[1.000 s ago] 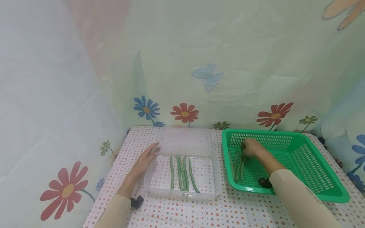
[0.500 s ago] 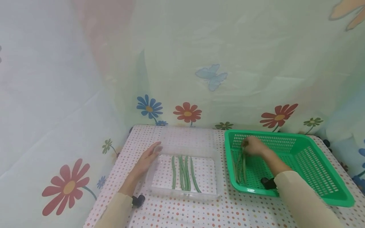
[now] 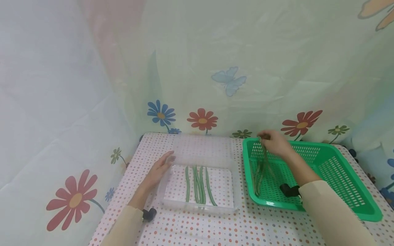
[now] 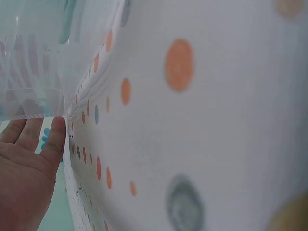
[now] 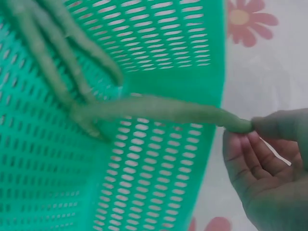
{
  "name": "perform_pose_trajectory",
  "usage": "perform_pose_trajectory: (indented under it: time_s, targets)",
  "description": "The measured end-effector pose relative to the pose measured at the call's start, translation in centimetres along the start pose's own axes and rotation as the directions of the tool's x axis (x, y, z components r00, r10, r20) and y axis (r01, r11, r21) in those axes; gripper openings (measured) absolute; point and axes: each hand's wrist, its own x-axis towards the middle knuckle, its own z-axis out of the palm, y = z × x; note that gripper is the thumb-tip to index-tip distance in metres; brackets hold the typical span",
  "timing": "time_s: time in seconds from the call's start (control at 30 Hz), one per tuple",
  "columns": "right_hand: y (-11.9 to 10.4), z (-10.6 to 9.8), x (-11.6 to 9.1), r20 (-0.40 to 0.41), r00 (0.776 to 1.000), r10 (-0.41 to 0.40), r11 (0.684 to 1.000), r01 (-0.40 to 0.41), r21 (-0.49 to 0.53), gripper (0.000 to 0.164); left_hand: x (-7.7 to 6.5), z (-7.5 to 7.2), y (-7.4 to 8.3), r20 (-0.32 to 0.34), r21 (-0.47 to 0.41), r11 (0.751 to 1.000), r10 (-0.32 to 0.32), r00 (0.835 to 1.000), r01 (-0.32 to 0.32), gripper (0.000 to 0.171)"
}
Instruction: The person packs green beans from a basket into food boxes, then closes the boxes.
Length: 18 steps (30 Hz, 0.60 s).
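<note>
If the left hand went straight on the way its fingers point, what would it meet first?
Probably the box, around its open lid. The left hand is right beside it, perhaps touching; the clear plastic makes depth hard to judge.

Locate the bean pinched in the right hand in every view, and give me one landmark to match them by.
Head: right of centre, the bean hangs from the right hand over the left part of the green basket.
Left wrist: not in it.
Right wrist: the bean runs across the middle, leftward from the right hand.
Landmark: the green basket, in the head and right wrist views only.
</note>
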Motion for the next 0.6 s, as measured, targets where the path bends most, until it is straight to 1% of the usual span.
perform_pose_trajectory:
  time_s: [0.17,0.27,0.4,0.47,0.6]
  targets:
    - [-1.7,-0.5,0.1,-0.08,0.997,-0.009,1.0,0.009,-0.004,0.035,0.0,-0.1,0.1,0.006,0.004,1.0,-0.002,1.0,0.002,0.049]
    - [-2.8,-0.5,0.1,-0.126,0.991,-0.032,0.999,0.032,-0.004,0.034,0.0,-0.1,0.1,0.008,0.006,1.0,-0.006,1.0,0.006,0.049]
    - [-4.5,-0.1,0.1,-0.176,0.981,-0.081,0.997,0.083,0.004,0.031,0.1,0.0,0.0,0.007,0.009,1.0,-0.013,1.0,0.012,0.049]
    - [-5.3,0.3,0.1,-0.182,0.978,-0.104,0.994,0.108,0.014,0.029,0.2,0.0,0.0,0.004,0.01,1.0,-0.019,1.0,0.019,0.05]
    - [-6.8,1.2,0.2,-0.165,0.978,-0.127,0.989,0.137,0.052,0.027,0.1,-0.1,0.0,0.005,0.001,1.0,-0.015,1.0,0.015,0.049]
